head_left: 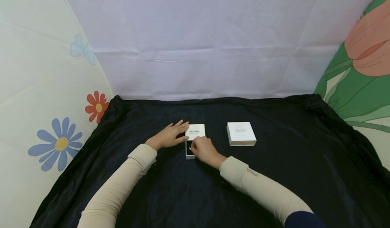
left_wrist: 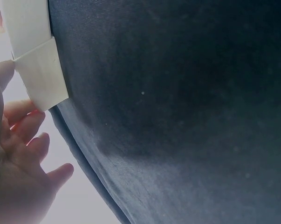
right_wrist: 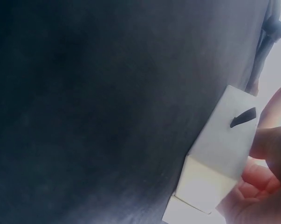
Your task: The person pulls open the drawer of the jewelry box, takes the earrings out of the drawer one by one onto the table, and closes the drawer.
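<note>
A small white box with printed lettering on its lid sleeve [head_left: 195, 130] lies on the dark cloth. Its drawer [head_left: 190, 157] is pulled out toward me and shows a black lining. My left hand [head_left: 169, 135] is at the sleeve's left side, fingers mostly straight, thumb and forefinger touching its edge. Over the drawer, my right hand [head_left: 206, 149] has its fingers curled, the tips at a tiny pale star-shaped piece of jewelry [head_left: 190, 148] against the lining. In the right wrist view a black ribbon tab [right_wrist: 243, 117] sticks out of the drawer's front.
A second white box [head_left: 241, 133], wider and closed, stands to the right of the first one. Dark cloth [head_left: 170, 194] covers the table, with bunched folds at the far corners. A pale backdrop [head_left: 201, 45] hangs behind, with flower-printed sheets on both sides.
</note>
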Tool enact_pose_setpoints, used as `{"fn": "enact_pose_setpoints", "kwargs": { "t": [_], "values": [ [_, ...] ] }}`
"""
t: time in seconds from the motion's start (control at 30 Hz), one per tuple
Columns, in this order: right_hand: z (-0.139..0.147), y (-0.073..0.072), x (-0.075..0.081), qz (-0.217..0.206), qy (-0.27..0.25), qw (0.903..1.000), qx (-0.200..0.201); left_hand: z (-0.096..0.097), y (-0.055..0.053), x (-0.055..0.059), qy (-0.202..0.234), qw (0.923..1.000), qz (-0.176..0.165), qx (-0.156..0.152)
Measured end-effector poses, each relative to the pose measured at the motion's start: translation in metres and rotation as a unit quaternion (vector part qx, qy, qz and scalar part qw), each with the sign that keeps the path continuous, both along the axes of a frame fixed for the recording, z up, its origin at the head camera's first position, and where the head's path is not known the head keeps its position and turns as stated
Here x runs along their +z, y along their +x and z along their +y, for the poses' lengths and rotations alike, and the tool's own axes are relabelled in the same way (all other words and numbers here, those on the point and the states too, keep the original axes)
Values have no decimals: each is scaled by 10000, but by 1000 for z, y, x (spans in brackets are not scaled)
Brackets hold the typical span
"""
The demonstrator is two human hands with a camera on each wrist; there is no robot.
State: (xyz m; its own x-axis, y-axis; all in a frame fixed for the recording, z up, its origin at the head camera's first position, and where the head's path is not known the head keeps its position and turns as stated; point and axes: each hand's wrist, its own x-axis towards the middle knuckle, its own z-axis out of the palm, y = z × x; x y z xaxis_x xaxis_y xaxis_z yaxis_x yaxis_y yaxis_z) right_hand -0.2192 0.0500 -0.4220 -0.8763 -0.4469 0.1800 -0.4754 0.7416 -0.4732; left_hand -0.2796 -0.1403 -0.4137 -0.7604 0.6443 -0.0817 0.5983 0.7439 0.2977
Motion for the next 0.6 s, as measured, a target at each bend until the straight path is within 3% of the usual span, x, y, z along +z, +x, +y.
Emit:
{"fn": "enact_pose_setpoints", "kwargs": {
  "t": [0.6],
  "values": [
    [2,3,2,-75,-164,9998,49,-1,1,0,24,10000,-6,4]
  ]
}}
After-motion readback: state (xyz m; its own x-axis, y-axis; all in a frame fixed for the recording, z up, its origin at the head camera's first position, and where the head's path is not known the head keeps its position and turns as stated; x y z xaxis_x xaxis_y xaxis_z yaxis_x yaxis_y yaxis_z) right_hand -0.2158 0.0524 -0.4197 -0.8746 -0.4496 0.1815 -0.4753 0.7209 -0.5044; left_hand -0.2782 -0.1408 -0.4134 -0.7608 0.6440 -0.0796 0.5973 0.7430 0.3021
